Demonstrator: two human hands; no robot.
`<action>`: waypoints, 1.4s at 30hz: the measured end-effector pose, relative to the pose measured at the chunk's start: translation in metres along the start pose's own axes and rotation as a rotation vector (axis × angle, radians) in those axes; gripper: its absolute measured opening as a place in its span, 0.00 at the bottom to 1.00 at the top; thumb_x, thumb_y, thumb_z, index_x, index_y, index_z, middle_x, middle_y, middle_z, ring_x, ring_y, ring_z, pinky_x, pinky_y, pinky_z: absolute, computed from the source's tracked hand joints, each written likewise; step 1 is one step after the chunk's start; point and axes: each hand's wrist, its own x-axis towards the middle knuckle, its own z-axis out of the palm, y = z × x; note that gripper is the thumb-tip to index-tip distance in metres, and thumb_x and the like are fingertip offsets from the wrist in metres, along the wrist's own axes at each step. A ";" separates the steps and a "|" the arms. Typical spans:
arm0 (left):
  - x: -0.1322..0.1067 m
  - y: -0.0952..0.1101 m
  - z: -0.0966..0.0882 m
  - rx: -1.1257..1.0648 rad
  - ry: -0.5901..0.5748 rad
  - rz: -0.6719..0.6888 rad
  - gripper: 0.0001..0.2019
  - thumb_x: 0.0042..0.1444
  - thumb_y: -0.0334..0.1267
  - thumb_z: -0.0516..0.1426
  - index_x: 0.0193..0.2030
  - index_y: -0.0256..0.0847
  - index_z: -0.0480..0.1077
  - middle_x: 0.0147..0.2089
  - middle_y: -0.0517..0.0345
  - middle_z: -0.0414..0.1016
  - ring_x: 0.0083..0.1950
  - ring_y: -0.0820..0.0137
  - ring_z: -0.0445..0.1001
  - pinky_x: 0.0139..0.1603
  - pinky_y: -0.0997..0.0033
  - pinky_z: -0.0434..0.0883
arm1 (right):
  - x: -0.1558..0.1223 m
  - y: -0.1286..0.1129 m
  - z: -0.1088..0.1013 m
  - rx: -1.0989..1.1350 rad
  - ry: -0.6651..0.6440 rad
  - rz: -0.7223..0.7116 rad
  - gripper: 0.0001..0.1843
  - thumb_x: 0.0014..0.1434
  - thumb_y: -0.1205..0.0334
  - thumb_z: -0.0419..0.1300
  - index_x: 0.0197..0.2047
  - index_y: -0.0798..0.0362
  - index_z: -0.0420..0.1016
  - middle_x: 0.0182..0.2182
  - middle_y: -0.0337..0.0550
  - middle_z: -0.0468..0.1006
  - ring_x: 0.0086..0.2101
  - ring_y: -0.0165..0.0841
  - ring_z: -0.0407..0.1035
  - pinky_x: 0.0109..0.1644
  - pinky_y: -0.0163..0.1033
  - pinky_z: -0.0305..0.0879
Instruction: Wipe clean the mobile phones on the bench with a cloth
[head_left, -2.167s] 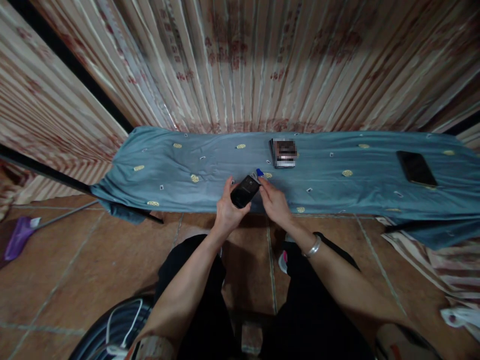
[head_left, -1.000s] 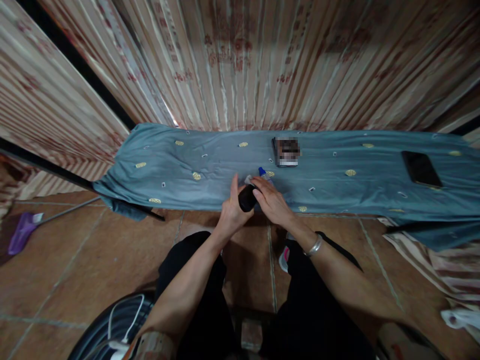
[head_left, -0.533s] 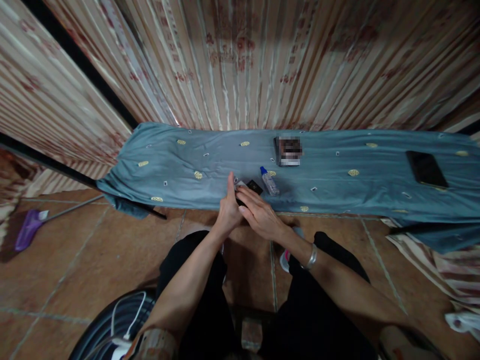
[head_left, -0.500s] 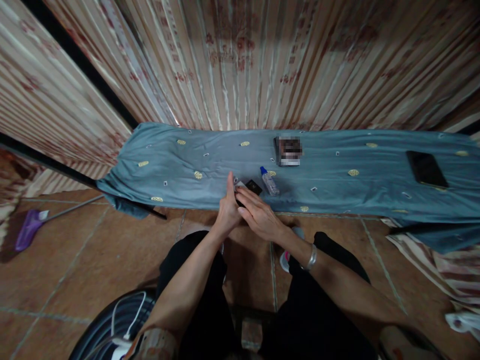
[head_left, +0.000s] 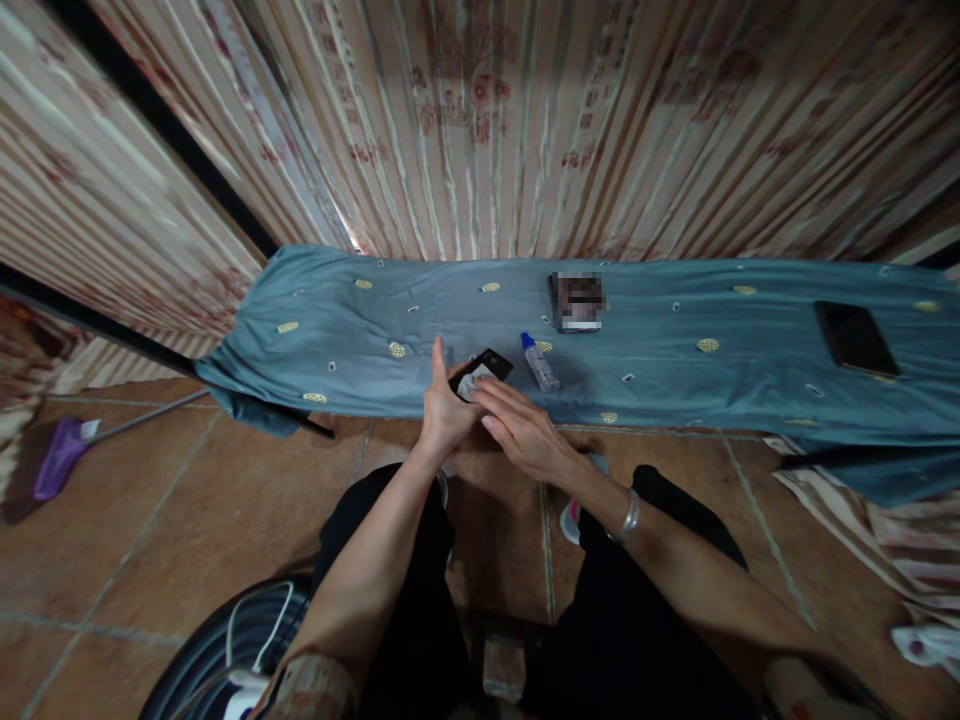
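Note:
My left hand [head_left: 448,412] holds a flat black rectangular object [head_left: 495,361] from below, thumb pointing up. Whether it is a phone or a case, I cannot tell. Against its upper face my right hand [head_left: 523,428] presses a crumpled white cloth [head_left: 472,381] under its fingertips; it could also be a tissue. Both hands are over the front edge of the bench, above my knees. Just right of the black object lies a small clear bottle with a blue cap [head_left: 541,364], on its side.
A blue-green patterned cloth [head_left: 442,305] covers the long narrow bench. On it lie a small dark box with a blurred picture [head_left: 577,302] and a black smartphone [head_left: 856,337]. Curtains [head_left: 480,130] hang behind. A purple broom head [head_left: 60,458] and a black coiled hose [head_left: 191,650] are on the tiled floor.
The black object has tilted up and shows more, and the white cloth is now in plain view on it. My left hand has shifted slightly left.

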 end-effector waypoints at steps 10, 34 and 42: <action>0.000 -0.005 -0.001 -0.028 0.045 0.038 0.61 0.39 0.33 0.71 0.76 0.36 0.40 0.50 0.46 0.81 0.50 0.57 0.82 0.54 0.54 0.77 | 0.004 0.029 -0.013 -0.025 0.101 0.191 0.25 0.72 0.55 0.46 0.68 0.49 0.66 0.67 0.49 0.67 0.68 0.41 0.59 0.73 0.58 0.55; -0.014 0.010 0.002 0.092 -0.131 0.084 0.57 0.46 0.39 0.66 0.76 0.36 0.36 0.52 0.46 0.80 0.52 0.57 0.81 0.52 0.60 0.77 | 0.014 0.021 -0.004 -0.038 0.026 0.209 0.27 0.72 0.52 0.45 0.67 0.53 0.67 0.67 0.51 0.68 0.68 0.41 0.58 0.74 0.56 0.53; -0.014 0.006 -0.001 0.115 -0.125 0.021 0.52 0.50 0.40 0.62 0.77 0.30 0.38 0.31 0.57 0.78 0.30 0.60 0.79 0.37 0.63 0.76 | 0.012 0.002 0.008 0.011 -0.002 0.103 0.26 0.72 0.55 0.46 0.69 0.52 0.65 0.67 0.51 0.67 0.69 0.41 0.57 0.74 0.56 0.53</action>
